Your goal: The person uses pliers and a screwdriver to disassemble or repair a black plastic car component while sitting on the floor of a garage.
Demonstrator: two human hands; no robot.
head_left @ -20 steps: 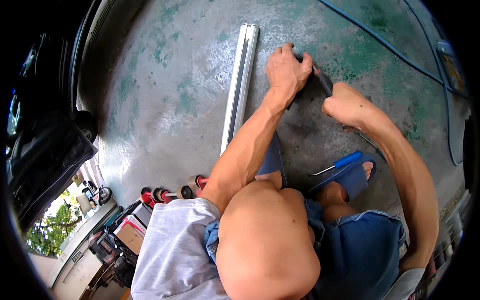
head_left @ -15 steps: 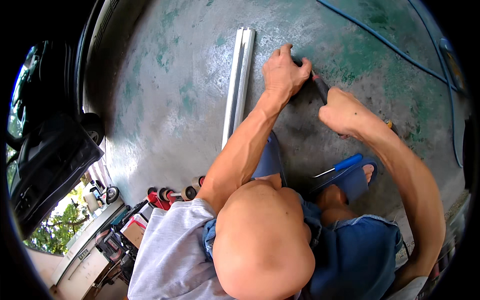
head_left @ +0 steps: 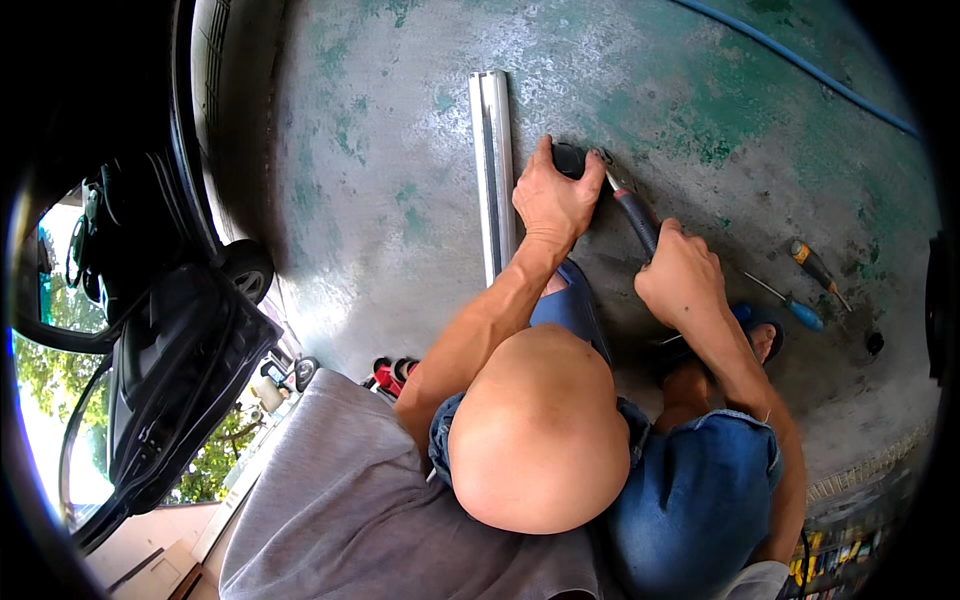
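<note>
My left hand (head_left: pixel 555 205) is wrapped around a black object (head_left: pixel 568 159), its shape largely hidden by my fingers. My right hand (head_left: pixel 680 280) grips the black-and-red handle of a tool (head_left: pixel 635 218), whose metal end meets the object at my left thumb. Left of that hand lies a long silver metal rail (head_left: pixel 490 150) with a dark groove. Right of my right hand, a yellow-and-black screwdriver (head_left: pixel 813 262) and a thin blue-handled screwdriver (head_left: pixel 800 310) lie on the mottled grey-green floor (head_left: pixel 370 130).
My bent knee (head_left: pixel 530 430) and blue sandals (head_left: pixel 578 310) are just below the work. At left stands a dark car (head_left: pixel 150 360) with an open door. A blue hose (head_left: pixel 790 55) crosses the upper right. Red wheeled items (head_left: pixel 390 375) show behind my left arm.
The whole view has shifted. Both hands and the tool appear lower in the picture, still gripping. The screwdrivers beside my right arm now show plainly, and more of the car door is visible.
</note>
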